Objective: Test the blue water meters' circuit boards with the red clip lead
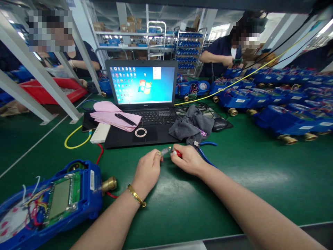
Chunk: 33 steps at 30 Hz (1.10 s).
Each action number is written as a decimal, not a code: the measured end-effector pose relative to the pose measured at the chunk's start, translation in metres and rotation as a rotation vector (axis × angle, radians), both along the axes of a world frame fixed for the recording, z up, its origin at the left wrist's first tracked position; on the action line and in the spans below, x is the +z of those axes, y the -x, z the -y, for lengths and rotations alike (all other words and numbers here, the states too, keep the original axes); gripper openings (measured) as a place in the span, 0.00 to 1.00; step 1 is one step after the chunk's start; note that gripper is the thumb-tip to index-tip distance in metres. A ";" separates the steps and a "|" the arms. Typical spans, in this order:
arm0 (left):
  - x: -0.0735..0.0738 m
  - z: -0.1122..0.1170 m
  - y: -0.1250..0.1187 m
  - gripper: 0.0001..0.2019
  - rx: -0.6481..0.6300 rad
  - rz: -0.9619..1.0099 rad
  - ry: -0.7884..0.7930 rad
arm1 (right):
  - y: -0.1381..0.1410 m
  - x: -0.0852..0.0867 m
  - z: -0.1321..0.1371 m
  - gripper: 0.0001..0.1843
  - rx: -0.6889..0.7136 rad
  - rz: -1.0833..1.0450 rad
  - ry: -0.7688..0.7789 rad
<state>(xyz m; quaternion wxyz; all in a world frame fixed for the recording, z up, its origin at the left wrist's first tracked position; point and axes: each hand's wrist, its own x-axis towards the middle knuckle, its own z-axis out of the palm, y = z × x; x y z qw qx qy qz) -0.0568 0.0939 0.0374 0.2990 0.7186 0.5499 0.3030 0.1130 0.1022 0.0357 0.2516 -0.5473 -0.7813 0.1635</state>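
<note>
Above the green bench (pixel 166 194), my two hands meet in front of the laptop. My left hand (pixel 147 168), with a gold bangle at its wrist, pinches a small clear piece (pixel 164 151) with a yellowish tip; its exact kind is unclear. A small red object (pixel 178 153) is gripped in my right hand (pixel 189 159), its end close to the clear piece. Fingers hide most of the red object. Beside my right hand lie blue-handled pliers (pixel 208 143). At the lower left rests a blue meter housing (pixel 91 205) with exposed wires, a display and a brass fitting.
Behind my hands stands an open laptop (pixel 143 85), with pink paper (pixel 114 116) and pens on its left and a grey cloth (pixel 191 121) on its right. Several blue meters (pixel 293 119) line the right side. Two people work across the bench near a red bin (pixel 56 91) and racks.
</note>
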 end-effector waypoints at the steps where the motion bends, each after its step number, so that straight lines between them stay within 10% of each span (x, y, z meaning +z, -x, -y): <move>1: 0.000 0.000 0.000 0.17 0.003 0.001 -0.003 | -0.001 -0.001 0.000 0.13 -0.028 -0.007 -0.019; 10: 0.001 -0.001 -0.003 0.13 0.036 0.038 -0.032 | -0.047 -0.003 -0.033 0.13 -0.475 -0.139 -0.294; 22: -0.004 -0.003 -0.006 0.11 0.023 0.020 -0.048 | -0.010 0.005 -0.010 0.11 0.033 -0.311 -0.260; 33: -0.008 -0.001 -0.009 0.09 -0.022 0.004 -0.052 | -0.013 -0.004 -0.015 0.07 0.018 -0.339 -0.120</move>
